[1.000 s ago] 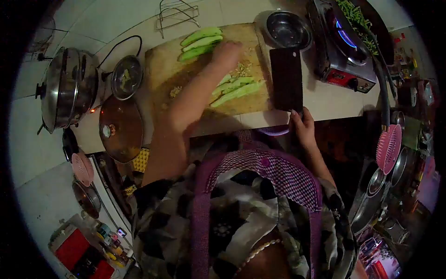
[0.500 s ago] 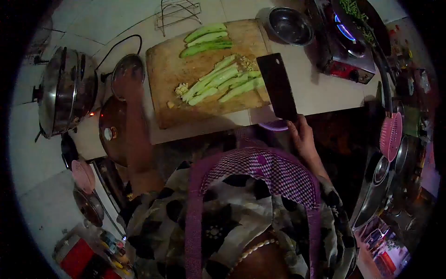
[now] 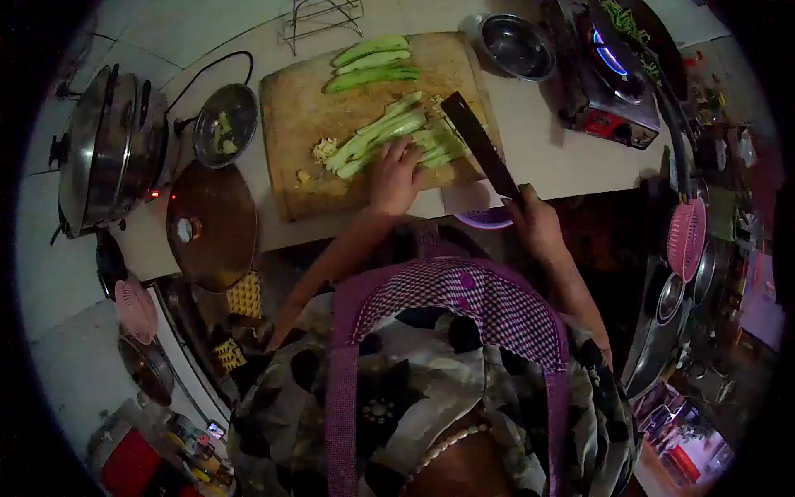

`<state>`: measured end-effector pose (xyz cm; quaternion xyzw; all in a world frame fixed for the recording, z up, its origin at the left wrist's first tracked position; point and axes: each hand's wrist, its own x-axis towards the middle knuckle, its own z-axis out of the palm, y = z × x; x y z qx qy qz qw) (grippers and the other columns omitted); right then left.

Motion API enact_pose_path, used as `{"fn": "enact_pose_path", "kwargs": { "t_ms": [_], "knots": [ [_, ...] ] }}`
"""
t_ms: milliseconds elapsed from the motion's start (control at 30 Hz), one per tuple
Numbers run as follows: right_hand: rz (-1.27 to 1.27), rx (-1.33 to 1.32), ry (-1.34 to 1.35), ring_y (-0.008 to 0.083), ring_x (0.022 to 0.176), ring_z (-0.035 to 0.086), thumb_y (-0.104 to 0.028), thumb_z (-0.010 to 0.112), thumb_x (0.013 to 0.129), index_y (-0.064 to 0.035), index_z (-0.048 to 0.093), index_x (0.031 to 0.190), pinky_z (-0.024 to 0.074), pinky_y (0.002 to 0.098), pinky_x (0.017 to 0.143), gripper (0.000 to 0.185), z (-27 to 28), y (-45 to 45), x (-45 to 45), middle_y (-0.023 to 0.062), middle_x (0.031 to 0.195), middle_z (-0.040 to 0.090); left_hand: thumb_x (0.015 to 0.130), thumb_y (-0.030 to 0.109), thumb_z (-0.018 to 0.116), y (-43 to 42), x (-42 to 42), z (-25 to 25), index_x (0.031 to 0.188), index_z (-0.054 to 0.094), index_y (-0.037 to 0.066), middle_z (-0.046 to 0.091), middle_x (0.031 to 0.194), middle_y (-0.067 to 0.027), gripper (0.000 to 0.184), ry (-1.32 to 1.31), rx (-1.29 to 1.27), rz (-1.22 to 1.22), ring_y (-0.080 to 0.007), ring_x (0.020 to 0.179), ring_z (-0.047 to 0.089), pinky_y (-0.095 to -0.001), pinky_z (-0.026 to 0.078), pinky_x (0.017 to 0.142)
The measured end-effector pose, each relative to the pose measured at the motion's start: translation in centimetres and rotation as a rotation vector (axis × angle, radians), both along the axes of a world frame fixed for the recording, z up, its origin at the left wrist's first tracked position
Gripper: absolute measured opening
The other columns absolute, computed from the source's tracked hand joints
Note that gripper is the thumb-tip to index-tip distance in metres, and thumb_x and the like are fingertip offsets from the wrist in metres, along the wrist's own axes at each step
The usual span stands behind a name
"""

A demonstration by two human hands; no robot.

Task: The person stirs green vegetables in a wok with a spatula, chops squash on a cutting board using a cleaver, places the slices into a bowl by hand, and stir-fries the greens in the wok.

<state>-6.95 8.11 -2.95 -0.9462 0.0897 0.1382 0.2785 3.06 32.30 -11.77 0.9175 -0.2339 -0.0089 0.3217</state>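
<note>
A wooden cutting board (image 3: 298,124) lies on the counter ahead of me. Pale green vegetable strips (image 3: 402,124) are bunched across its front half. Fingers of my left hand (image 3: 396,178) press down over the near side of these strips, steadying them. My right hand (image 3: 537,222) is closed around the handle of a dark cleaver (image 3: 480,141). Its blade stands over the right part of the board, beside the strips, seen nearly edge-on. Longer green vegetable pieces (image 3: 373,62) lie at the back of the board. Chopped pale bits (image 3: 325,149) sit at its left.
A metal bowl (image 3: 224,124) holding pale green pieces stands left of the board, beside a round lid (image 3: 211,228) and a large steamer pot (image 3: 103,157). At right are another metal bowl (image 3: 517,48) and a lit gas stove (image 3: 613,116) with a pan (image 3: 662,41) of green food.
My left hand has moved from the metal bowl at left onto the vegetable strips. The cleaver has turned from showing its broad face to nearly edge-on and shifted slightly left.
</note>
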Motion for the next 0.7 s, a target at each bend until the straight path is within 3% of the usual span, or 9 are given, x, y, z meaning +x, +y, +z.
{"fn": "enact_pose_path", "kwargs": {
  "t_ms": [133, 233, 267, 367, 467, 567, 600, 700],
  "knots": [
    [0.040, 0.087, 0.003, 0.0407, 0.080, 0.059, -0.024, 0.056, 0.086, -0.0026, 0.046, 0.097, 0.0475, 0.0474, 0.067, 0.026, 1.4, 1.1, -0.1, 0.0216, 0.086, 0.062, 0.068, 0.014, 0.071, 0.1, 0.0, 0.2, 0.105, 0.059, 0.006, 0.050, 0.120, -0.0127, 0.039, -0.069, 0.023, 0.079, -0.0348, 0.110, 0.044, -0.0445, 0.038, 0.093],
    [0.151, -0.060, 0.130, 0.0414, 0.077, 0.060, -0.029, 0.056, 0.087, -0.0039, 0.046, 0.098, 0.0469, 0.0478, 0.062, 0.030, -0.7, 2.3, 0.5, 0.0247, 0.079, 0.061, 0.066, 0.011, 0.071, 0.2, -0.1, -0.8, 0.100, 0.060, 0.005, 0.052, 0.117, -0.0126, 0.035, 0.008, -0.049, 0.096, -0.0344, 0.109, 0.045, -0.0444, 0.037, 0.093],
    [0.112, -0.123, 0.170, 0.0408, 0.078, 0.060, -0.024, 0.057, 0.085, -0.0023, 0.044, 0.089, 0.0482, 0.0476, 0.066, 0.025, -0.1, 3.2, 0.9, 0.0216, 0.083, 0.061, 0.066, 0.009, 0.071, 0.6, -0.2, -0.9, 0.100, 0.060, 0.005, 0.052, 0.116, -0.0123, 0.036, 0.015, -0.059, 0.094, -0.0346, 0.109, 0.045, -0.0440, 0.037, 0.093],
    [0.126, -0.184, 0.133, 0.0406, 0.076, 0.060, -0.024, 0.057, 0.085, -0.0018, 0.046, 0.092, 0.0476, 0.0480, 0.063, 0.026, -0.1, 4.0, 1.0, 0.0220, 0.083, 0.061, 0.064, 0.005, 0.070, 1.2, -0.4, -1.3, 0.097, 0.059, 0.005, 0.054, 0.113, -0.0117, 0.035, -0.024, -0.066, 0.062, -0.0349, 0.107, 0.046, -0.0440, 0.037, 0.092],
    [0.073, 0.113, -0.110, 0.0322, 0.064, 0.062, -0.024, 0.056, 0.087, -0.0016, 0.048, 0.094, 0.0479, 0.0429, 0.057, 0.025, -2.6, 1.8, -0.7, 0.0181, 0.075, 0.060, 0.064, 0.002, 0.069, 1.3, -0.3, -2.3, 0.092, 0.058, 0.005, 0.055, 0.111, -0.0115, 0.031, -0.057, -0.143, 0.051, -0.0343, 0.103, 0.048, -0.0436, 0.039, 0.089],
    [-0.267, 0.474, 0.131, 0.0196, 0.056, 0.056, -0.025, 0.055, 0.090, -0.0017, 0.049, 0.096, 0.0453, 0.0329, 0.051, 0.025, -3.4, -0.2, -2.5, 0.0102, 0.071, 0.057, 0.065, -0.001, 0.067, 1.7, -0.7, -2.8, 0.090, 0.057, 0.004, 0.054, 0.110, -0.0111, 0.028, 0.000, -0.205, 0.075, -0.0325, 0.102, 0.049, -0.0411, 0.041, 0.087],
    [-0.309, 0.561, 0.030, 0.0112, 0.057, 0.048, -0.026, 0.053, 0.092, -0.0025, 0.049, 0.097, 0.0412, 0.0251, 0.051, 0.024, -3.3, -0.4, -3.0, 0.0029, 0.071, 0.053, 0.066, -0.002, 0.066, 1.9, -0.8, -2.9, 0.090, 0.057, 0.004, 0.054, 0.110, -0.0109, 0.027, 0.024, -0.221, 0.079, -0.0318, 0.102, 0.049, -0.0400, 0.042, 0.087],
    [-0.608, 0.886, 0.087, 0.0093, 0.060, 0.048, -0.025, 0.053, 0.092, -0.0029, 0.050, 0.101, 0.0401, 0.0235, 0.051, 0.024, -4.8, -1.2, -4.0, 0.0009, 0.073, 0.053, 0.068, -0.003, 0.065, 2.1, -0.6, -3.3, 0.093, 0.056, 0.005, 0.053, 0.110, -0.0105, 0.028, 0.218, -0.381, 0.172, -0.0300, 0.103, 0.050, -0.0377, 0.043, 0.086]
  ]
}}
